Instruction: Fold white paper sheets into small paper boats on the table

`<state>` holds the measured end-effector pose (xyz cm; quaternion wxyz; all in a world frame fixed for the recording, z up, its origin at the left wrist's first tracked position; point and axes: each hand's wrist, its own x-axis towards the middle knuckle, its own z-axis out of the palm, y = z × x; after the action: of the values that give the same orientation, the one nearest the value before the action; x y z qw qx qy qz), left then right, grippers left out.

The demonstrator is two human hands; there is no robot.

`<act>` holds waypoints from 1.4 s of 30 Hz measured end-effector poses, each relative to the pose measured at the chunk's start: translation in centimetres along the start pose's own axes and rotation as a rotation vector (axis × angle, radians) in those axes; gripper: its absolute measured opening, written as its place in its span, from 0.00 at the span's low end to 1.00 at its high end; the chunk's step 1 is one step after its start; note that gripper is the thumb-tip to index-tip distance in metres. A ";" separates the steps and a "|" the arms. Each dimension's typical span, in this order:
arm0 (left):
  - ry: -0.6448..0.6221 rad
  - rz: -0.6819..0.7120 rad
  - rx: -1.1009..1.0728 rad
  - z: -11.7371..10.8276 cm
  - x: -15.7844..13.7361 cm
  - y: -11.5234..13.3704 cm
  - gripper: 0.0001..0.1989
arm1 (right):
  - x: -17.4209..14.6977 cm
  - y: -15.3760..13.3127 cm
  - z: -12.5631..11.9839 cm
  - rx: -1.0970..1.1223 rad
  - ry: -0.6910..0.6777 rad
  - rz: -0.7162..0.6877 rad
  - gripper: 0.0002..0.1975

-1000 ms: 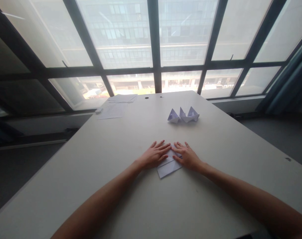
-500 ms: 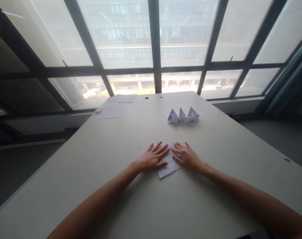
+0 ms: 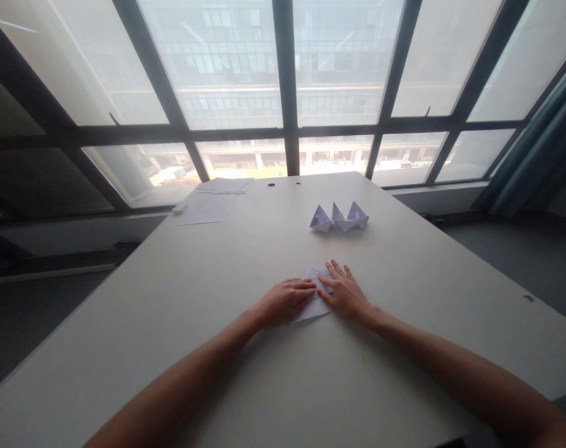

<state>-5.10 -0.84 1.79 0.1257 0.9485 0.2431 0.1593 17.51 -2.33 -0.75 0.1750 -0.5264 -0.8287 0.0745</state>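
Observation:
A small piece of folded white paper [image 3: 313, 309] lies on the table between my two hands, its near edge bowed slightly up. My left hand [image 3: 288, 300] is on its left side, fingers close together and curled over the paper, with the thumb tucked mostly out of sight. Across the right part of the sheet rests my right hand [image 3: 344, 291], its fingers spread and pressing flat. Both hands cover much of the folds. Farther back stand folded paper boats [image 3: 344, 219] with pointed peaks, side by side.
White sheets of paper [image 3: 201, 210] lie at the table's far left, beside a small white object [image 3: 178, 209]. The white table [image 3: 245, 386] narrows toward large windows. A dark mark or fitting [image 3: 528, 298] is near the right edge.
My left hand's fingers have gone from spread flat to drawn together over the paper's left side. The paper's near edge has lifted and curved. My right hand stays flat on it.

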 end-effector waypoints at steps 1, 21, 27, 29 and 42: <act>0.019 0.006 -0.005 0.1 0.1 0.3 0.17 | 0.0 0.1 0.0 0.012 -0.010 0.000 0.24; 0.005 -0.038 -0.219 0.1 -0.4 -0.3 0.17 | 0.2 2.5 -0.2 0.145 0.074 -0.220 0.16; -0.023 -0.040 -0.073 -0.3 -0.4 0.4 0.17 | -0.1 2.0 -0.9 0.166 0.087 -0.235 0.15; -0.019 -0.040 -0.034 -0.3 -0.4 0.7 0.16 | -0.2 1.8 -1.0 0.158 0.078 -0.228 0.15; -0.076 0.086 0.019 -1.0 -0.5 1.1 0.14 | 0.5 2.8 -2.1 0.108 -0.055 -0.264 0.18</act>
<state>-5.42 -1.88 2.98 0.1188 0.9646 0.1985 0.1263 20.42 -0.79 0.51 0.1886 -0.4004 -0.8900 0.1096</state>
